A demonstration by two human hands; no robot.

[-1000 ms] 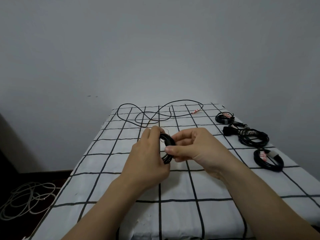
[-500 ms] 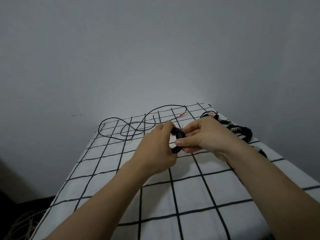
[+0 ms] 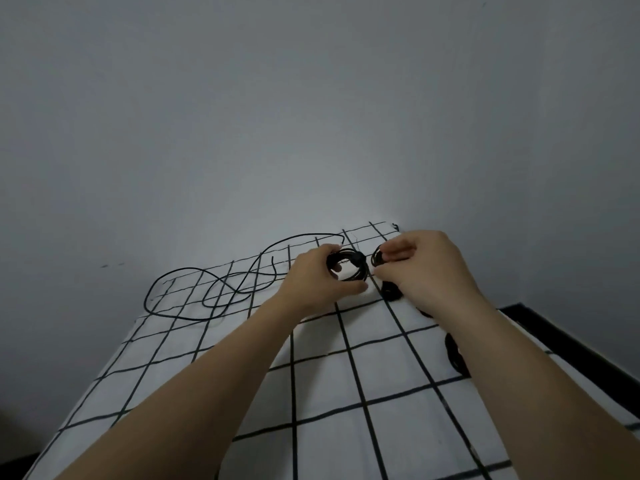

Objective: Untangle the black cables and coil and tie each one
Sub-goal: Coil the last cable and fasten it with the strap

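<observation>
1. Loose black cable (image 3: 207, 296): thin, matte and uncoiled. It lies in wide overlapping loops on the checked cloth (image 3: 346, 386), at 9 o'clock from the hands.
2. Left hand (image 3: 317, 277): fingers and thumb are curled round the 9 o'clock rim of the coiled cable (image 3: 351, 268), clamped on it.
3. Coiled cable: several turns of thin black cable wound into a compact ring, with white cloth visible through its centre. It is near the far edge of the table, at 1 o'clock from the table centre.
4. Right hand (image 3: 427, 268): at 3 o'clock from the coiled cable. The fingers are curled with the tips close together; whether they pinch anything cannot be told.
5. Smaller black coil (image 3: 376, 259): at the right fingertips, partly hidden.
6. Two further coils (image 3: 391, 293) (image 3: 455, 358): at 5 o'clock, partly hidden by the right forearm.
7. Change from half a second earlier: both hands and the coiled cable have moved toward the far right corner. The right thumb and forefinger, then pinching the ring, are now beside it.
</observation>
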